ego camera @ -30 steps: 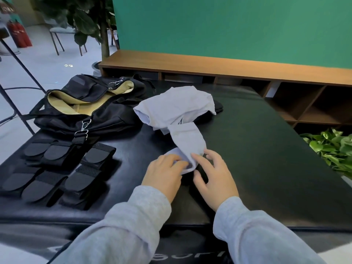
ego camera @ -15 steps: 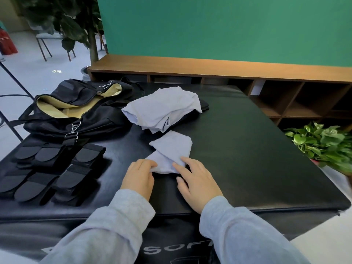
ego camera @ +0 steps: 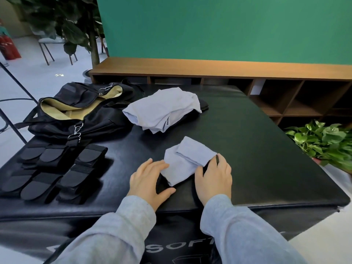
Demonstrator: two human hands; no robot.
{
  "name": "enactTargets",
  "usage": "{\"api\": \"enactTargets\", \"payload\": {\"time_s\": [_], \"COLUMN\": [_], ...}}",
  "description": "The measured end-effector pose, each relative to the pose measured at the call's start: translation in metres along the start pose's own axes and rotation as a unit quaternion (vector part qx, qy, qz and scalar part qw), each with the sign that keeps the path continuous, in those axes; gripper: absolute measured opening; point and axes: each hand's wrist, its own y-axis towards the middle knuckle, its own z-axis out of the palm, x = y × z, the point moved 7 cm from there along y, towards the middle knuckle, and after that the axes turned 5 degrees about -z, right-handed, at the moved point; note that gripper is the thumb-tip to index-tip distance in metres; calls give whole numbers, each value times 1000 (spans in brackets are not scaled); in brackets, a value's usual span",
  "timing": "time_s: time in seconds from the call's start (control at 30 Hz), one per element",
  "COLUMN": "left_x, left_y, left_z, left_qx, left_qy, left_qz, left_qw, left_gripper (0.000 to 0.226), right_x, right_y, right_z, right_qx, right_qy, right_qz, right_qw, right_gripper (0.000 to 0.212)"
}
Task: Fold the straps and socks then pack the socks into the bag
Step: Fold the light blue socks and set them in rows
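Lying folded on the black padded table (ego camera: 247,149), the pale blue sock (ego camera: 187,161) sits near the front edge, between both hands; the left hand (ego camera: 150,181) rests flat with relaxed fingers touching the sock's left edge; the right hand (ego camera: 215,176) pinches its right end with curled fingers; more pale socks (ego camera: 162,109) are piled behind; the open black bag (ego camera: 76,115) stands at left, folded black straps (ego camera: 55,172) in front of it
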Motion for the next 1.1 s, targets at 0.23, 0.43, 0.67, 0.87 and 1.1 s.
{"api": "enactTargets", "payload": {"time_s": [0.23, 0.43, 0.67, 0.87, 1.1], "left_x": [1, 0, -2, -1, -3], "left_y": [3, 6, 23, 20, 16], "left_z": [5, 4, 10, 4, -2], "left_qx": [8, -16, 4, -72, -113], "left_qy": [43, 59, 82, 6, -19], "left_qz": [-3, 0, 0, 35, 45], "left_qw": [999, 998, 997, 997, 992], "left_gripper": [40, 37, 35, 18, 29], "right_x": [7, 29, 30, 15, 36], "right_y": [-3, -3, 12, 11, -29], "right_z": [-3, 1, 12, -12, 3], "right_qx": [-16, -52, 96, -58, 24], "right_qy": [32, -55, -56, 103, 60], "right_qz": [-64, -232, -217, -116, -337], "right_qw": [997, 970, 970, 986, 939], "right_gripper": [34, 30, 57, 65, 52]}}
